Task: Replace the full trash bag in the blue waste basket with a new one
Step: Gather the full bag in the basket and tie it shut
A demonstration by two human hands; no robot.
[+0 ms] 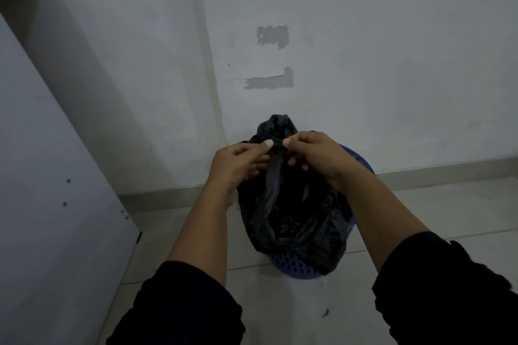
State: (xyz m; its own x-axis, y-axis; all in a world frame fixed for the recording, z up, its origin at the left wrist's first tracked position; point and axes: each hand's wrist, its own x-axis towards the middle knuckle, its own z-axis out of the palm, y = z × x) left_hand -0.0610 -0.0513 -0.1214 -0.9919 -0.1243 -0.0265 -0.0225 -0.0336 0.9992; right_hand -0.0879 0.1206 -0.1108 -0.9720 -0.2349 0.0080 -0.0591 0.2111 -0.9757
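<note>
The left hand [241,159] and the right hand [311,154] are both pinching the gathered neck of the black trash bag [291,218], thumbs nearly meeting over a twisted band of plastic, so each hand is closed on the bag. The bag is bulging above the blue waste basket [297,269], which is standing on the floor [420,218] against the wall [364,64]; whether the bag's bottom is resting inside the basket or hanging clear of it cannot be told.

The hands appear to be tying or cinching the top. The thin film is looking stretched where the fingers are pulling, so a hard tug could tear it and spill the contents. A loose knot could slip open when the bag is being carried away. If the bag is catching on the rim, lifting it could tip the light basket over. A small dark scrap [325,312] is lying on the floor just in front, suggesting bits may be escaping.
</note>
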